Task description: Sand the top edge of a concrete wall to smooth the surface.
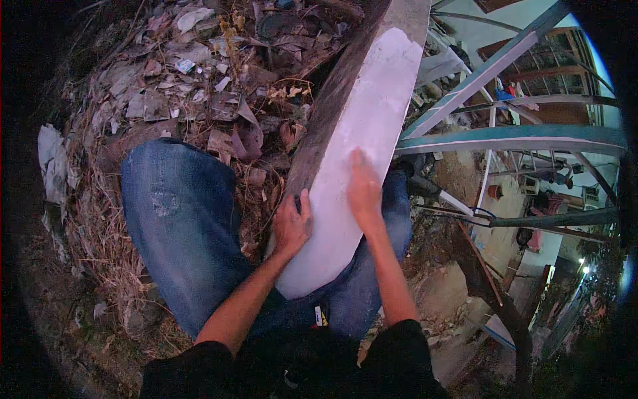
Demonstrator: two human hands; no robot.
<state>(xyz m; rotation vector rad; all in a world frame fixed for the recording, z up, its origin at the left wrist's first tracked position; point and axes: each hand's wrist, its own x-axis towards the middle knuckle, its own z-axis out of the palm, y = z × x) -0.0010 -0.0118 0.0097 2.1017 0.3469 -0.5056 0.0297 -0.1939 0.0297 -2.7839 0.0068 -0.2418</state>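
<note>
I straddle a long grey ledge whose top carries a smooth white coating [362,110]. The ledge runs from my lap up toward the far end, where the white stops in a ragged edge. My left hand [292,225] rests on the ledge's left edge, thumb and fingers apart, holding nothing that I can see. On the white surface, near its right edge, lies my right hand [364,189]. Its fingertips are smeared by motion, and whether anything is under or in them cannot be made out.
Left of the ledge lies ground strewn with rubble, dry leaves and litter [186,86]. My jeans-clad left knee [179,193] sticks out there. To the right, pale green metal beams [512,139] come close to the ledge. Beyond them is a lower yard [505,233] with scattered objects.
</note>
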